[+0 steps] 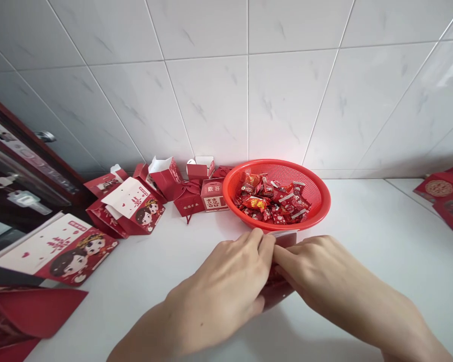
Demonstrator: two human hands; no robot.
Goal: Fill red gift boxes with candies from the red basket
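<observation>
A small red paper box (281, 296) is between my hands just in front of the basket, mostly covered by them. My left hand (236, 274) wraps round its left side with fingers bent over the top. From the right, my right hand (313, 259) is closed at its upper part, the fingertips hidden inside or behind it. The two hands touch near the top of the box. Right behind them stands a red plastic basket (322, 206) holding many candies (274, 201) in red and gold wrappers.
Several red gift boxes, some with lids up, line the wall at left, including a closed box (213, 195). A white-and-red box (71, 246) with cartoon figures lies nearer. More red packaging (447, 193) sits far right. A dark cabinet (26, 166) borders the left; a tiled wall (207, 105) rises behind.
</observation>
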